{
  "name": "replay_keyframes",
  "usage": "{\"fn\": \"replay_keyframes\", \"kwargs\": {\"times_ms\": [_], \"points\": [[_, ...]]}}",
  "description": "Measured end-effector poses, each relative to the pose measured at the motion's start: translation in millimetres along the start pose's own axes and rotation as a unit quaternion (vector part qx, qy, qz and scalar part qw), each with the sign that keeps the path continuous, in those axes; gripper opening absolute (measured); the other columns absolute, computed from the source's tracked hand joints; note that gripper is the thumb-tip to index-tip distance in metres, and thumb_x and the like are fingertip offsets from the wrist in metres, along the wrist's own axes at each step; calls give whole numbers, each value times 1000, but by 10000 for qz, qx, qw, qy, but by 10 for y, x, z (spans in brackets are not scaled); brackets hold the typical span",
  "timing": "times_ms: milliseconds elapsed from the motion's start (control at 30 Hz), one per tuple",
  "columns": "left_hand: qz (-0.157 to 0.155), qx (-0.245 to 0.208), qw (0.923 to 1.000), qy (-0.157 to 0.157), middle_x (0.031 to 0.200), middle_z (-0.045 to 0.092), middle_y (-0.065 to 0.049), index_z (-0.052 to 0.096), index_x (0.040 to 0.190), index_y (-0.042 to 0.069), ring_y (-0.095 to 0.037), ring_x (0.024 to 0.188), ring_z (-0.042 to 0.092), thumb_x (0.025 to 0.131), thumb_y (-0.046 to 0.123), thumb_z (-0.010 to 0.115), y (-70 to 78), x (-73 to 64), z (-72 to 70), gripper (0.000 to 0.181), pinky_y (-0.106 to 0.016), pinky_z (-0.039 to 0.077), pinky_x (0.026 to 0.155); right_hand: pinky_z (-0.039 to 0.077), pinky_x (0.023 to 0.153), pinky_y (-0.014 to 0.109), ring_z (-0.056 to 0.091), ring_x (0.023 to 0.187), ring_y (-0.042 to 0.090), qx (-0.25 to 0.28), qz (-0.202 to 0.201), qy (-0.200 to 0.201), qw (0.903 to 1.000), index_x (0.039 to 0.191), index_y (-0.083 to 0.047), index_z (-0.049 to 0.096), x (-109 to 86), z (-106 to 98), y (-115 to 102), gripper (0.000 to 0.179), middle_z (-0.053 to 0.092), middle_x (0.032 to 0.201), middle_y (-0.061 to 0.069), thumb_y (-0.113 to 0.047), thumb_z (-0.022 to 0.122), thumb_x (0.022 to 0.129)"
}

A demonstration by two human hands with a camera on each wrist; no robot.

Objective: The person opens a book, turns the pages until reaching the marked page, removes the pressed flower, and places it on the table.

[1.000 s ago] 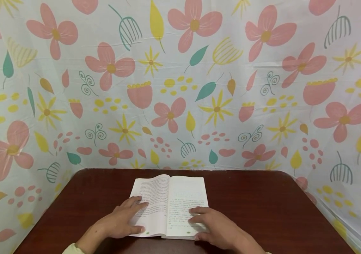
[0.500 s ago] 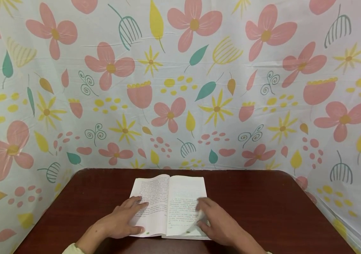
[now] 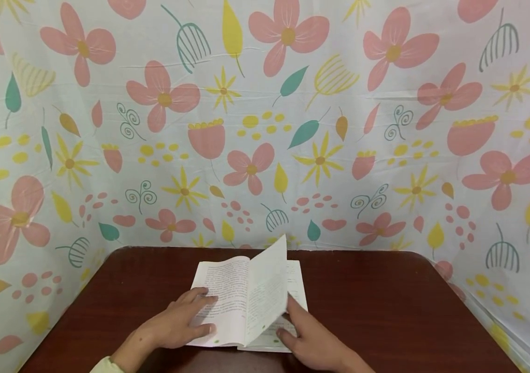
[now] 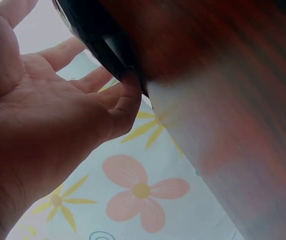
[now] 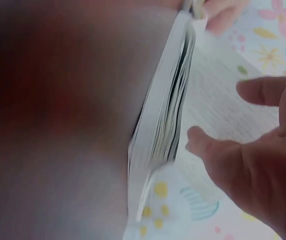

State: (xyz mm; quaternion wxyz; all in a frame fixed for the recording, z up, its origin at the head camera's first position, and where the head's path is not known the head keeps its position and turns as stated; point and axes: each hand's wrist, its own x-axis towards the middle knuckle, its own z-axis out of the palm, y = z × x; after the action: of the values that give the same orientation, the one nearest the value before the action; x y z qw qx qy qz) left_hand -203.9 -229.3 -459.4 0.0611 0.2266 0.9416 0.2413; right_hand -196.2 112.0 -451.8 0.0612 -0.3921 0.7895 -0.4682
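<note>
An open book [image 3: 227, 282] lies on the table, with printed text on its pages. One page [image 3: 268, 285] stands up from the right half, tilted toward the left. My left hand [image 3: 174, 322] rests on the left page with its fingers spread. My right hand [image 3: 318, 336] is at the right side of the raised page; its fingers reach behind the page, and the thumb stands apart over the lower right page. In the right wrist view, my right hand [image 5: 268, 155] has finger and thumb spread beside the book's page edges [image 5: 165, 112]. The left wrist view shows my left hand [image 4: 47, 115] from the palm side.
The dark reddish-brown table [image 3: 386, 300] extends on both sides of the book. A white cloth [image 3: 265, 155] printed with pink flowers and yellow and green leaves hangs behind the table and along its sides.
My right hand, which lay on the right page, has lifted that page's edge and swung it up and leftward. The left hand has stayed on the left page.
</note>
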Motion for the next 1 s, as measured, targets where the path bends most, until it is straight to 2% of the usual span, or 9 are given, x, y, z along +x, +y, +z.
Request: {"fn": "replay_keyframes", "kwargs": {"times_ms": [133,300,433,600,667,700,800,833,1000], "points": [[-138,-138,9998,101,153,37,-15,54,144,16,-38,140,35,97,59,54,12,22,6,64,-69,31,104,28,116,34,10,152,23,245,205,-682,9972,162,-22,1,-42,78,-41,84,7,167,2,-3,54,99],[-480,-710,9955,396,152,41,-12,50,147,10,-34,143,35,103,60,35,11,73,24,68,-62,29,110,22,117,27,10,152,21,-283,196,-1351,9902,161,-22,-3,-88,154,-105,78,5,167,3,-23,52,105],[-1038,-1377,9813,851,150,48,-8,41,153,10,-29,144,35,103,65,22,16,110,3,76,-56,26,115,31,114,32,20,150,19,-816,44,-1652,9829,162,-23,-1,-110,204,-161,76,14,166,3,-39,48,105],[-1494,-2087,9550,1484,133,62,-7,38,155,16,-28,134,49,102,67,11,6,126,-62,78,-53,35,108,33,114,35,21,149,18,-1181,252,-1873,9749,162,-27,2,-136,229,-178,86,17,165,-2,-58,51,99],[-1520,-2347,9473,1562,141,56,-11,33,156,15,-32,136,47,102,66,10,-6,128,-83,78,-54,33,110,33,114,36,22,150,20,-1385,248,-1931,9710,162,-27,4,-132,239,-164,87,17,165,-3,-61,51,97],[-1494,-2400,9467,1544,147,50,-14,30,158,13,-33,140,42,102,66,11,-11,129,-90,79,-55,29,112,33,114,37,22,150,22,-1506,216,-1948,9690,162,-26,5,-130,245,-157,87,18,165,-2,-62,51,97],[-1446,-2081,9573,1388,161,26,-18,17,161,11,-37,148,24,102,66,17,-16,139,-87,80,-60,21,115,34,113,37,25,149,26,-1841,64,-1965,9630,162,-23,8,-116,250,-129,86,21,164,0,-61,50,97],[-1424,-1904,9623,1323,163,19,-19,13,161,12,-38,148,24,101,68,22,-10,141,-81,82,-61,21,115,34,113,38,26,149,28,-1970,-36,-1946,9609,162,-21,9,-113,246,-119,86,22,164,2,-61,49,98],[-1032,-1042,9820,1192,156,18,-19,12,162,22,-34,130,47,94,67,52,8,130,-18,91,-55,41,102,37,111,39,29,148,28,-2282,-168,-1835,9560,162,-17,14,-119,220,-92,86,26,163,4,-62,50,97]]}}
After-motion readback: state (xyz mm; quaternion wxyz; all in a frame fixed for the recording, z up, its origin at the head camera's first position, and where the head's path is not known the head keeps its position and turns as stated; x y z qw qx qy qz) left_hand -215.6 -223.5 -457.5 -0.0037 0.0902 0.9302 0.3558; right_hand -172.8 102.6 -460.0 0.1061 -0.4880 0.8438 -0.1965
